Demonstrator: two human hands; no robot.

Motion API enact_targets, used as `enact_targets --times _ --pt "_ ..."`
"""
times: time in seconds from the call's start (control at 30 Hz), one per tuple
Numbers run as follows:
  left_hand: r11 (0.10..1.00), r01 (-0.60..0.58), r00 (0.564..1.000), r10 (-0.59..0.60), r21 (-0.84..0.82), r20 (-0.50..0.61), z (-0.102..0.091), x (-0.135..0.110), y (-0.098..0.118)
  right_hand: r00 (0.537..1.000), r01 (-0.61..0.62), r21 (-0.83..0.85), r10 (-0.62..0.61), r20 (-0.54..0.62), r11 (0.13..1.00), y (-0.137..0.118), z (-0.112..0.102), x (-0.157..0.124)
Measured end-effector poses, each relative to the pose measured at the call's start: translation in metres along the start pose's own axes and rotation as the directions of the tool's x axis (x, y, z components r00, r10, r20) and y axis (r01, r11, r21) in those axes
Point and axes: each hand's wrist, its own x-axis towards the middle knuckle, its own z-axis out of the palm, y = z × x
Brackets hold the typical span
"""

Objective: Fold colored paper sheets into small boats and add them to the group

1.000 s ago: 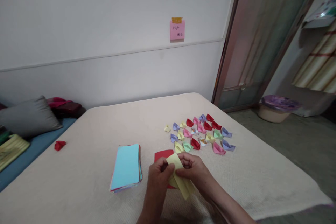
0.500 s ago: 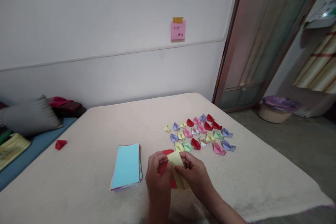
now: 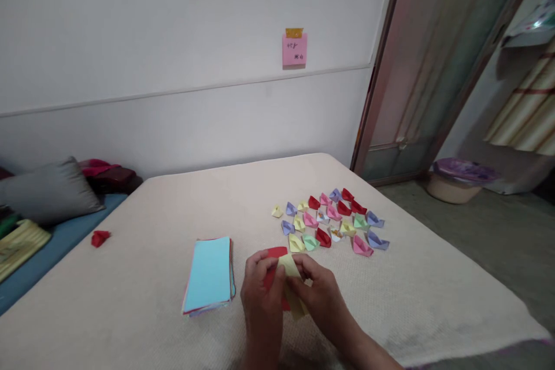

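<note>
My left hand point(image 3: 263, 286) and my right hand point(image 3: 318, 286) meet near the front middle of the covered surface. Between them is a pale yellow sheet of paper point(image 3: 289, 266), partly folded, with fingers of both hands closed on it. A red paper point(image 3: 278, 252) shows behind and beneath the yellow one; whether it is held or lies under the hands I cannot tell. Left of my hands lies a stack of coloured paper point(image 3: 210, 274) with light blue on top. Beyond my right hand, several small folded paper boats point(image 3: 323, 237) stand in loose rows, in red, pink, yellow, green, purple and white.
A crumpled red piece point(image 3: 100, 237) lies at the left on the cream cover point(image 3: 151, 277). A grey pillow point(image 3: 52, 191) rests farther left. On the wall hangs a pink note point(image 3: 294, 51). At the right stands a basin point(image 3: 455, 188) on the floor.
My right hand has shifted slightly left, and its fingers have moved over the yellow paper, whose right and lower part now shows less. The left hand stays almost in place.
</note>
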Motion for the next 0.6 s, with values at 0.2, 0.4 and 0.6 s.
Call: enact_targets --times 0.2,0.4,0.6 --pt "0.992 -0.072 0.997 0.074 0.103 -0.022 0.0010 -0.0021 -0.0029 1.000 -0.003 0.006 0.003 0.004 1.000 -0.0012 0.0024 -0.0016" --pt "0.948 -0.186 0.979 0.202 0.259 -0.037 0.0047 -0.0064 -0.0022 0.999 -0.036 0.038 0.037 -0.030 0.999 0.0000 0.0046 -0.0010" --pt "0.915 -0.244 0.961 0.274 0.321 -0.050 0.0086 -0.0088 -0.0041 0.997 -0.048 0.045 0.050 -0.063 0.998 -0.0012 0.0072 -0.0010"
